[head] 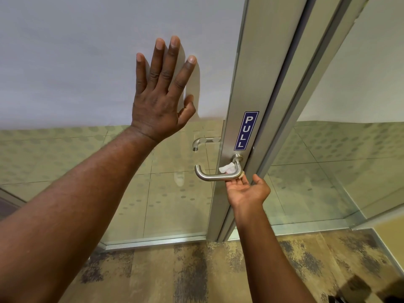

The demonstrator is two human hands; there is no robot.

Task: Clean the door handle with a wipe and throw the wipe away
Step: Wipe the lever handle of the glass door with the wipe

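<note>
Brushed steel is what I'm looking at here: the door handle (215, 173) is sitting just right of the frame's centre, a curved lever with a satin finish, its free end hooking back toward the glass on the left and its round base fixed to the aluminium door frame (258, 84). A blue PULL sticker (246, 130) is running vertically right above that base.

The wipe (227, 167) is small, white and crumpled, and it's bunched against the right part of the lever near the bend. My right hand (248, 190) is coming up from underneath, palm up, fingers curling round the lever and pinching the wipe onto it, so it's gripping the wipe against the metal; the fingertips themselves are mostly hidden behind the lever.

My left hand (162, 92) is pressing flat on the frosted glass panel (65, 62) in the upper middle of the frame, fingers spread wide, holding nothing.

A second handle (204, 142) is showing through the clear lower glass, slightly above and left of mine. Mottled brown carpet (196, 270) is filling the bottom of the frame.
</note>
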